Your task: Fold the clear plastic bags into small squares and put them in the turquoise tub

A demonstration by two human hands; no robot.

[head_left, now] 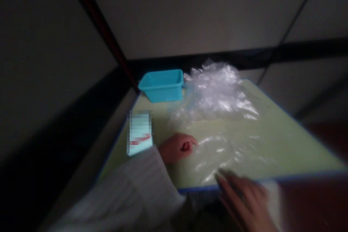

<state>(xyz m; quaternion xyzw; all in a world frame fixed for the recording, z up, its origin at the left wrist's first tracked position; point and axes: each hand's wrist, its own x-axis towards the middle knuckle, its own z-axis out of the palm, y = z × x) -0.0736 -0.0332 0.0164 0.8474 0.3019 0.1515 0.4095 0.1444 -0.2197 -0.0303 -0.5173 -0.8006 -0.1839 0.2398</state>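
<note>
Clear plastic film point(217, 148), thin and glossy, lies rumpled on the tabletop point(293, 148) in front of me, between my hands. Left hand point(176, 148) is curled in at its left end; blur, so can't make out whether I'm pinching the edge. Right hand point(244, 195) has fingers extended and close together, at the film's near edge; contact unclear. Looks like a handling/smoothing step, my guess. To do it well: anchor the left end lightly, sweep with flat right fingers, no nails; film this thin should cling and crease easily. Keep the ribbed knit cuff point(141, 177) off it. Behind: crumpled heap of clear plastic point(217, 87), all sharp folds and highlights, beside a smooth teal tub point(165, 94), rectangular, flared walls, rolled rim. Left: pale green item point(140, 146), red stripe, mostly pixelated. Tabletop's pale yellow-green with blue edging.
</note>
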